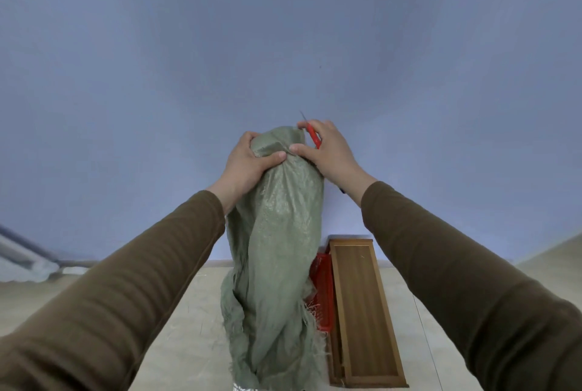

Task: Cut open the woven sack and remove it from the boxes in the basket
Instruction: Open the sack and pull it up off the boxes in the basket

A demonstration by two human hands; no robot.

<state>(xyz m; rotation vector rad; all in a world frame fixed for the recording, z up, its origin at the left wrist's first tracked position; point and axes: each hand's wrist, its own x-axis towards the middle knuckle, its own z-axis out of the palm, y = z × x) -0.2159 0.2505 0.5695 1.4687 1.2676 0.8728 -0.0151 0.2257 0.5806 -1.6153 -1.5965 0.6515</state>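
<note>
Both hands [252, 161] [327, 151] grip the hanging sack's [277, 233] top.

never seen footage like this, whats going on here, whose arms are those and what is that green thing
There is one picture, taken by a wide-angle camera worn on a person's head, so the arms in brown sleeves are the wearer's own. Both hands grip the top of a green woven sack and hold it raised; its frayed lower end hangs down. The left hand bunches the fabric. The right hand pinches fabric too and also holds a red-handled cutter, blade pointing up. On the floor behind the sack sit a red basket and a wooden panel. The blue area is a wall.
</note>
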